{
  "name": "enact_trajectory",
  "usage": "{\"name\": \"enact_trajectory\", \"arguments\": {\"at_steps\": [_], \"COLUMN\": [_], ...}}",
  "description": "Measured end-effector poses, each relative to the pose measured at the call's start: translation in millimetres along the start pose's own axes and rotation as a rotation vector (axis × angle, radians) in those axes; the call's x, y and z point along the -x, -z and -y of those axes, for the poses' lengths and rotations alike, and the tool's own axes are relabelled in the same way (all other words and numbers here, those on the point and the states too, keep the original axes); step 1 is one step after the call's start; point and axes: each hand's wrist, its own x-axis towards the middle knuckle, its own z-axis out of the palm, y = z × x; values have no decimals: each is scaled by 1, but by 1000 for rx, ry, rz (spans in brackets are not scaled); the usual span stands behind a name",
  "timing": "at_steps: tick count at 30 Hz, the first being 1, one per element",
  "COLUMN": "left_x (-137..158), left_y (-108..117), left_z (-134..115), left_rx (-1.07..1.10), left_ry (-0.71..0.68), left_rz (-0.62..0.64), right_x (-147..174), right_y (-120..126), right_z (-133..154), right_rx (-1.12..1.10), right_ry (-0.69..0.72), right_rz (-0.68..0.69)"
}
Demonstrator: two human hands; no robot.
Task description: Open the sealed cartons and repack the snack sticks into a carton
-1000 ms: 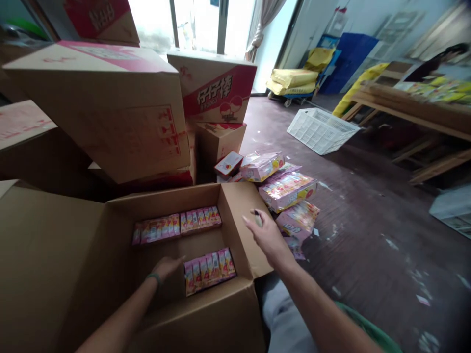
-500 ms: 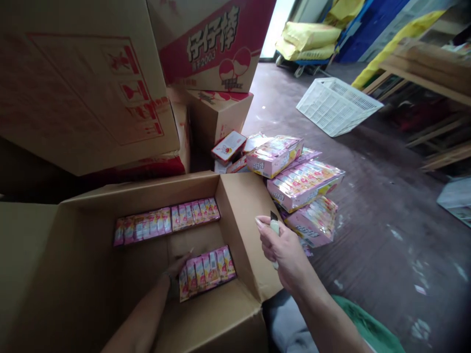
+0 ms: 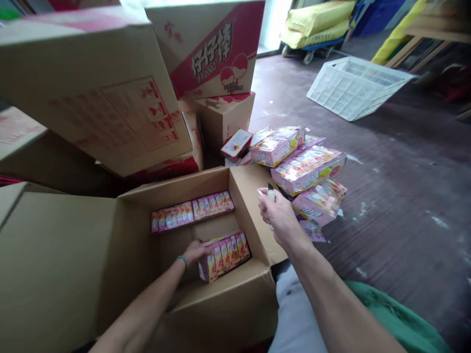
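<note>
A pink display box of wrapped sweets (image 3: 228, 255) is in the near right corner of the open carton (image 3: 147, 289), slightly tilted. My left hand (image 3: 197, 250), with a band at the wrist, grips that box by its left end; part of the fingers is hidden behind it. Two more pink boxes (image 3: 193, 212) line the carton's far wall. Closed round a box cutter (image 3: 271, 194) with its dark blade pointing up, my right hand (image 3: 278, 214) hovers over the carton's right flap (image 3: 253, 186).
Right of the flap is a leaning stack of pink sweet boxes (image 3: 309, 169). Big printed cartons (image 3: 217, 49) rise behind, one overhanging at left (image 3: 121, 108). On the floor lies a white plastic crate (image 3: 358, 88). Yellow sacks (image 3: 318, 24) rest on a trolley, and green cloth (image 3: 397, 318) is beside my leg.
The view has shifted, with more of the left side showing. My left hand has lifted and tilted the near sweet box a little. My right hand still holds the box cutter.
</note>
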Motion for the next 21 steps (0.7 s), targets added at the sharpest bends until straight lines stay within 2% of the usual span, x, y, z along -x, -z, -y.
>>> {"name": "enact_trajectory", "arguments": {"at_steps": [4,7,9,11,14,16,18,21], "left_x": [54,118,168,215,265,278,281,277], "left_y": [28,58,75,81,68,49,29,13], "left_z": [-27,-38,-34,-18,24,54,76,92], "left_rx": [-177,-216,-155,-44,114,220,297,320], "left_ry": [-137,-319,-467,-597,-706,-709,-692,-697], "left_rz": [-268,-440,-540,-581,-511,-467,-498,-580], "right_x": [9,23,35,50,78,103,131,177], "right_y": [-14,-23,-26,-27,-27,-28,-32,-48], "right_z": [7,8,7,6,8,10,11,11], "right_rx": [-9,63,101,118,238,446,706,1105], "right_ry": [115,264,357,415,484,559,646,788], "right_rz": [9,31,61,90,136,233,436,774]}}
